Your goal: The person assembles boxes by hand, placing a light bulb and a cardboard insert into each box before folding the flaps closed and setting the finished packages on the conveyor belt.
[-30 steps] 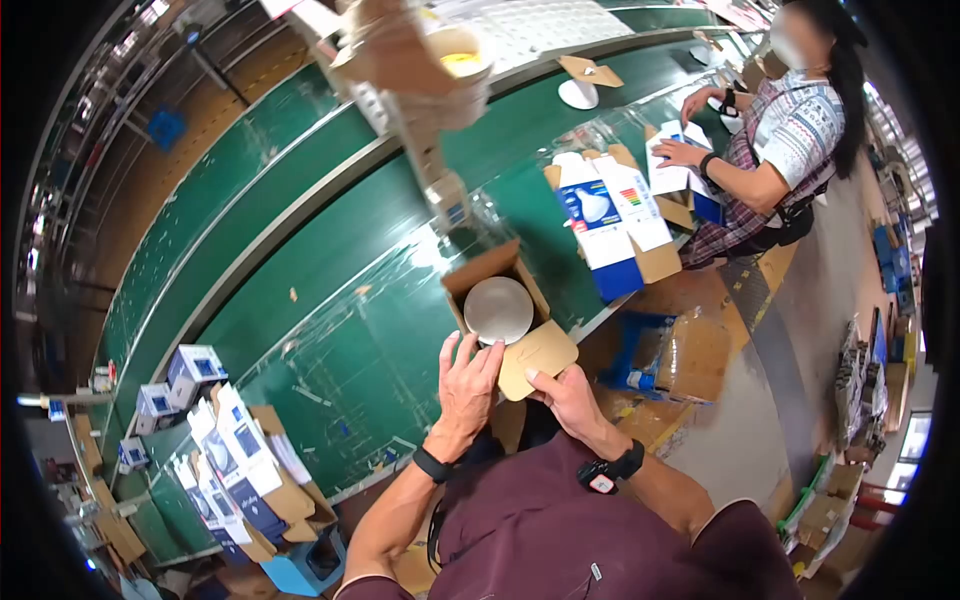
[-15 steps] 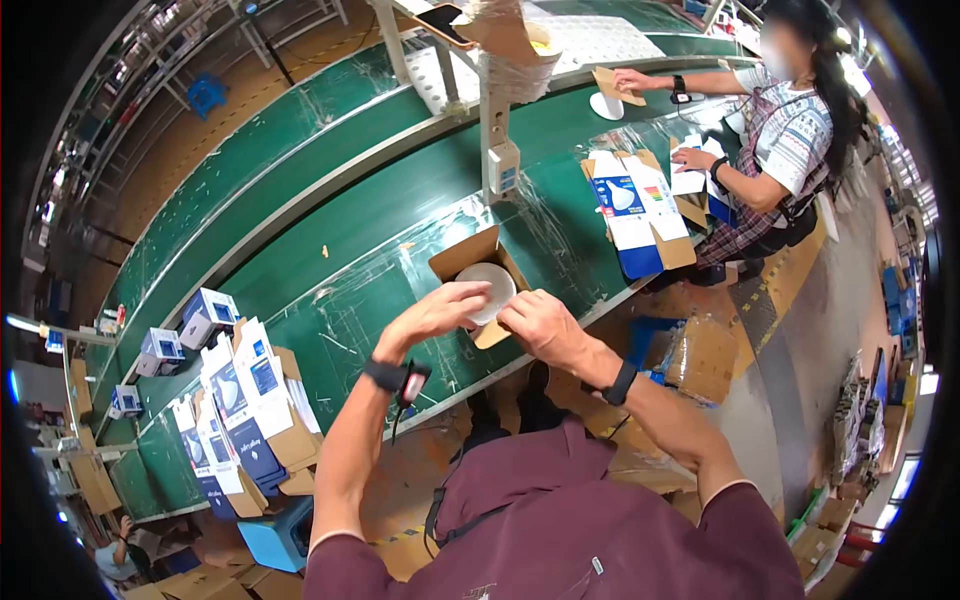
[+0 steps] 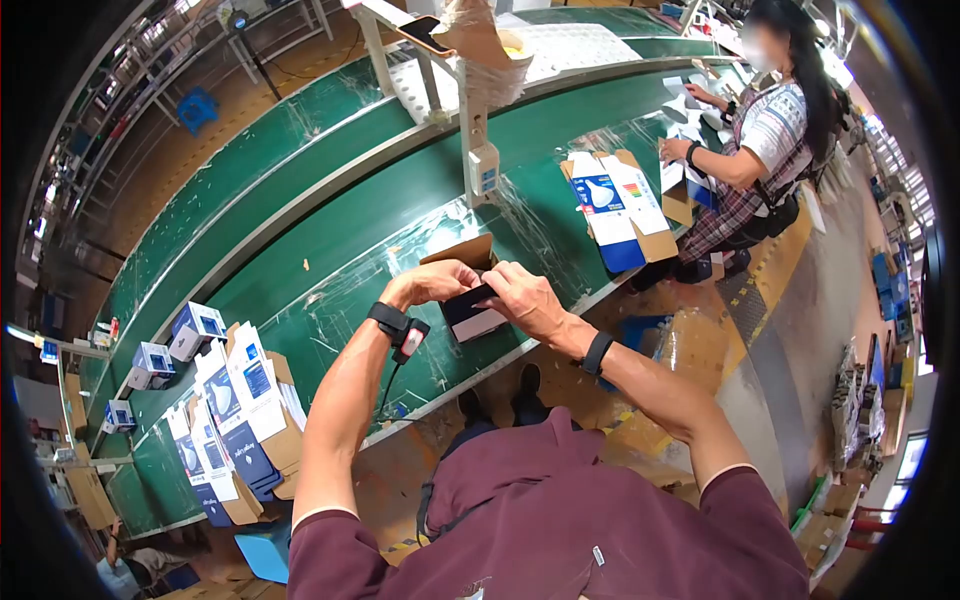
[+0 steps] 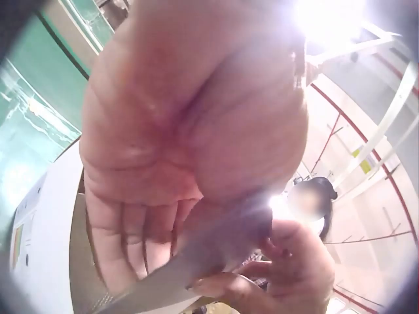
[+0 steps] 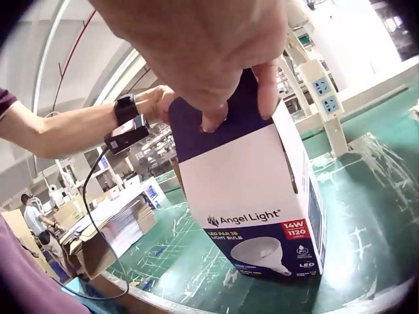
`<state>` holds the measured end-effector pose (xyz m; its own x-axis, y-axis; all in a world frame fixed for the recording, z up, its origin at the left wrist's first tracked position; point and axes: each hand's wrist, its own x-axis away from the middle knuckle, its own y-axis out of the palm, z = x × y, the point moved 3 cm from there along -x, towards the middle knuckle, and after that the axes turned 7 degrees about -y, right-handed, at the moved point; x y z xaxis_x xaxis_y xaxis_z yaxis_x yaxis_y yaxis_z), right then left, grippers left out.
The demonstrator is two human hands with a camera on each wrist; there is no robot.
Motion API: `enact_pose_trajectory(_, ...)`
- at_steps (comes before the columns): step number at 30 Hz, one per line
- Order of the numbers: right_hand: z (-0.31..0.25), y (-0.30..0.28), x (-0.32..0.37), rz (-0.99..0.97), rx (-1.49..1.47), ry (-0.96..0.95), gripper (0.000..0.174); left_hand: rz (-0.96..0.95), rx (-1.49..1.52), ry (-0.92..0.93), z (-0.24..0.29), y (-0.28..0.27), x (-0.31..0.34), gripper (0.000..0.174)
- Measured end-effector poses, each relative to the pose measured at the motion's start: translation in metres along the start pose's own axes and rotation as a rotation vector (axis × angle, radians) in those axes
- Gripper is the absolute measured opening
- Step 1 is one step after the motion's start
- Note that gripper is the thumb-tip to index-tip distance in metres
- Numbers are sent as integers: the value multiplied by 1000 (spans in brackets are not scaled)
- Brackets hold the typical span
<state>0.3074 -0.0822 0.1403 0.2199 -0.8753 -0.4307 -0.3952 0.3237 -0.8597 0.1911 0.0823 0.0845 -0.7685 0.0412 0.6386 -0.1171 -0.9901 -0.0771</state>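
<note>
White-and-navy cardboard bulb box (image 5: pixel 252 203) standing on green conveyor belt (image 5: pixel 366 196), right hand (image 3: pixel 527 298) and left hand (image 3: pixel 432 282) gripping its top, fingers (image 5: pixel 265 85) curling over the flap

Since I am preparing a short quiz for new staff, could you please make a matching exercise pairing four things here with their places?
Things: 1 bulb box; 2 power strip; 3 stack of flat boxes; 4 opened carton.
Places: A on the upright post; B before the other worker; C held by left hand and right hand; D at the belt edge, person's left.
Pairs: 1-C; 2-A; 3-D; 4-B.
</note>
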Motion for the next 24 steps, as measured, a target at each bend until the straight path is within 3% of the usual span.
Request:
enact_pose_trajectory(2,-1,-6,2,37,-125,-60,66,-12,-32,47,-2,3,-7,22)
enact_pose_trajectory(5,-7,-9,16,12,-41,-95,90,79,36,1,-11,14,-13,26)
enact_pose_trajectory(6,-7,-1,21,25,-37,-72,99,32,10,32,-9,21,-16,32)
enact_pose_trajectory(7,-3,7,27,52,-34,-58,98,-10,62,83,-9,29,-18,37)
enact_pose_trajectory(9,1,18,28,112,-34,-28,95,63,-90,59,-12,22,-27,30)
enact_pose_trajectory(12,5,24,30,182,-51,-7,91,91,-81,-28,-27,13,-34,20)
enact_pose_trajectory(13,4,25,32,195,-42,-8,90,122,-29,60,-30,16,-35,12)
enact_pose_trajectory(15,-2,21,34,190,-73,4,79,141,24,126,-27,22,-31,13)
enact_pose_trajectory(17,-2,11,26,155,-108,-2,72,363,-100,184,-2,25,6,15)
enact_pose_trajectory(19,-4,-3,15,157,-216,12,52,497,-33,321,16,17,74,10)
enact_pose_trajectory(21,0,4,11,197,-314,117,42,884,-48,347,-6,-26,142,14)
enact_pose_trajectory(23,-1,12,0,313,-433,188,34,1552,-717,296,-19,-72,209,33)
enact_pose_trajectory(24,0,21,-4,323,-422,184,30,1763,-794,201,-25,-64,213,38)
